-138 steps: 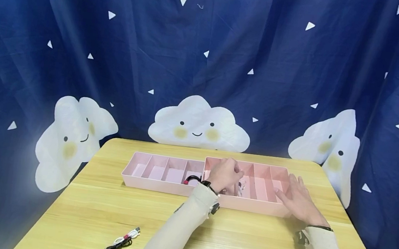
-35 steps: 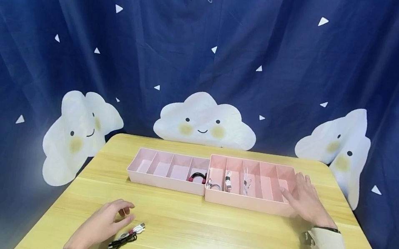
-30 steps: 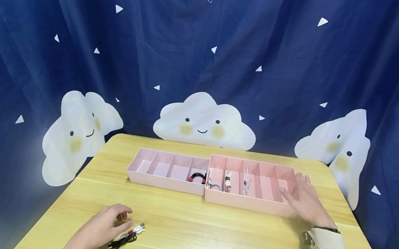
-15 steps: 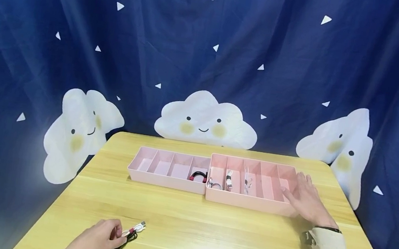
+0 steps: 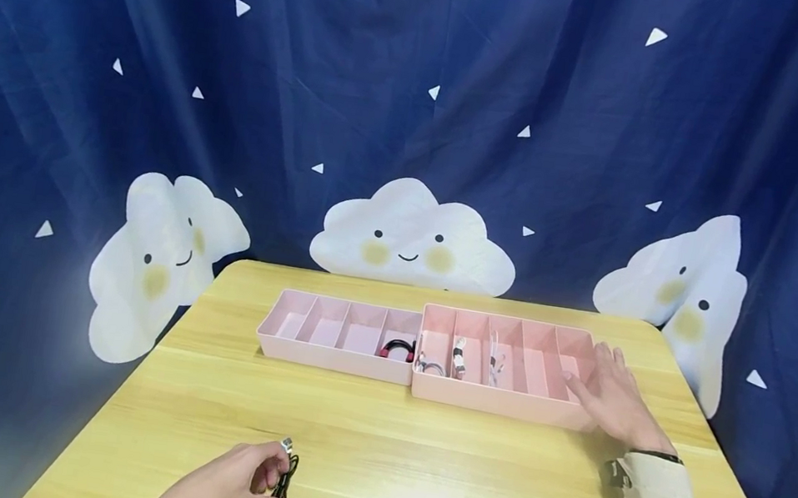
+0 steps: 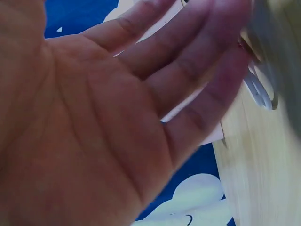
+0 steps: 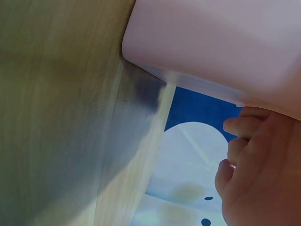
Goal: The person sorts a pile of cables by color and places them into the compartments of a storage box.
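Observation:
In the head view my left hand, low in front, pinches a bundled black-and-white USB cable between thumb and fingers. The cable's metal plug points away from me. A white loop of that cable shows past the fingers in the left wrist view, where the fingertips are blurred. Far to the right, my right hand rests with extended fingers against the right end of a pink divided box. In the right wrist view its fingers lie along the outside of the box wall.
A lilac divided box adjoins the pink one on its left. It holds a coiled black cable with red ends. Inside the pink box are a grey coiled cable, a white cable with a black tie and a thin white cable.
My left hand has gone from the pink box down to the cable on the table and taken hold of it. The cable has turned and shifted right. My right hand stays at the box end.

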Available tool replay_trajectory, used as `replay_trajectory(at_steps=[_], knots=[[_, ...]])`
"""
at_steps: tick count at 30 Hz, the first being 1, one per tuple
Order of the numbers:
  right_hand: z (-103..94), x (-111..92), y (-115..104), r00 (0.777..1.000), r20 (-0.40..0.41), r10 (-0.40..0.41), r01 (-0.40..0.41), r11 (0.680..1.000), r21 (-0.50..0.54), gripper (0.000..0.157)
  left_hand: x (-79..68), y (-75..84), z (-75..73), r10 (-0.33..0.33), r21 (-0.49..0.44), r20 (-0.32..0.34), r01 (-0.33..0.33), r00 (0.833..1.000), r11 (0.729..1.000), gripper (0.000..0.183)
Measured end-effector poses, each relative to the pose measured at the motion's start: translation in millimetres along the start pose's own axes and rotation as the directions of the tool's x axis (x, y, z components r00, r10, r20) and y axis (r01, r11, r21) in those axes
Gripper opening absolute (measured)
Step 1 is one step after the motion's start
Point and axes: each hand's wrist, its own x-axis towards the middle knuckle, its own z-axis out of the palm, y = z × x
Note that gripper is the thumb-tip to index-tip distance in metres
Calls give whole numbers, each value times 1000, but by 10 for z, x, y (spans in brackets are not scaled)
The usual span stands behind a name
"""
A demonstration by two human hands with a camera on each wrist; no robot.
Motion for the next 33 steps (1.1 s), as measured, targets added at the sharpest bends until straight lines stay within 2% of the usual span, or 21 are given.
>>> replay_trajectory(at_steps=[2,5,8,11,16,23,28,33], knots=[[-6,-2,4,1000,-1,0,0,1000,-1,95,3,16,8,1,95,-30,1,1000,995,46],[-11,1,10,1000,-1,0,0,1000,-6,95,-7,36,34,-5,245,-75,23,997,969,68],[-12,6,14,1000,-4,-3,3,1000,-7,95,0,55,65,-24,316,-95,53,995,947,86],[-9,7,17,1000,-6,-5,5,1000,-3,94,15,69,82,-62,314,-95,89,994,945,98],[3,6,25,1000,-10,-4,4,1000,1,94,29,78,79,-109,294,-79,128,991,947,104],[7,3,25,1000,-11,-1,1,1000,2,94,34,71,74,-106,314,-49,116,993,942,97],[7,6,25,1000,-9,-4,4,1000,9,94,56,66,86,-101,344,-54,114,993,932,90],[8,8,26,1000,-4,0,0,1000,14,94,81,60,86,-120,331,-46,129,992,935,88]])
